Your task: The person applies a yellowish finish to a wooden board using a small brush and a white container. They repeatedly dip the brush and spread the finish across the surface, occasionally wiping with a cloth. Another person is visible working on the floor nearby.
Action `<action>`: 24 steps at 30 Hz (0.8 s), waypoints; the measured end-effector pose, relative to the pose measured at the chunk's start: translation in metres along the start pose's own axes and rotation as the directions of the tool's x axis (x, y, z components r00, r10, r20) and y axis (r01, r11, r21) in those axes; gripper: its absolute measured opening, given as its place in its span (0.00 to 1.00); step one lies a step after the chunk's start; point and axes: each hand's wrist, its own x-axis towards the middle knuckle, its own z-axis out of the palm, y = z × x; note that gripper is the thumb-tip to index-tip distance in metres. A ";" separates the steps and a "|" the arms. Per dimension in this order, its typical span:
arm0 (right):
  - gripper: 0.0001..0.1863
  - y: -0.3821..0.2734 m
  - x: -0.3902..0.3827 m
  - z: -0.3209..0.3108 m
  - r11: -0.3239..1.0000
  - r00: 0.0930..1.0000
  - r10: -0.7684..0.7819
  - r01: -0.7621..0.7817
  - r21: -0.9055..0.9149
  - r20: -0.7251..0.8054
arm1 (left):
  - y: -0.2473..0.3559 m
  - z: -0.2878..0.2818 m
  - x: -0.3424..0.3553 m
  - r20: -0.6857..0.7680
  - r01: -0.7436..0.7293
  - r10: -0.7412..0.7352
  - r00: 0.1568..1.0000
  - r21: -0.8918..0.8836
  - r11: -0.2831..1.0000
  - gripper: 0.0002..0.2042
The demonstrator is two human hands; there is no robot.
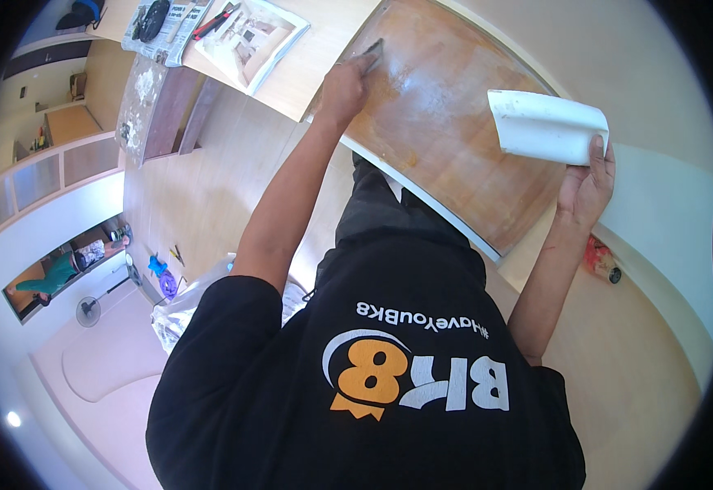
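My left hand is closed around a small dark scraper, its tip at the upper left part of a brown wooden panel. The hand hides most of the tool's handle. Pale, whitish smears mark the panel near that tip. At the right, my right hand grips the end of a white curved sheet-like piece, thumb on top. This piece is held over the panel's right side, its hollow side facing up.
Beyond my left hand, a magazine with red-handled pliers and a folded newspaper lie on a pale surface. A stained bench stands at left. Plastic sheeting and a fan are lower left; another person appears farther off.
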 end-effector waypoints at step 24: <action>0.20 0.022 -0.033 -0.025 0.968 0.976 -0.050 0.100 0.230 -0.211 | 0.030 -0.098 -0.019 0.445 0.543 -0.312 0.839 -0.706 0.455 0.23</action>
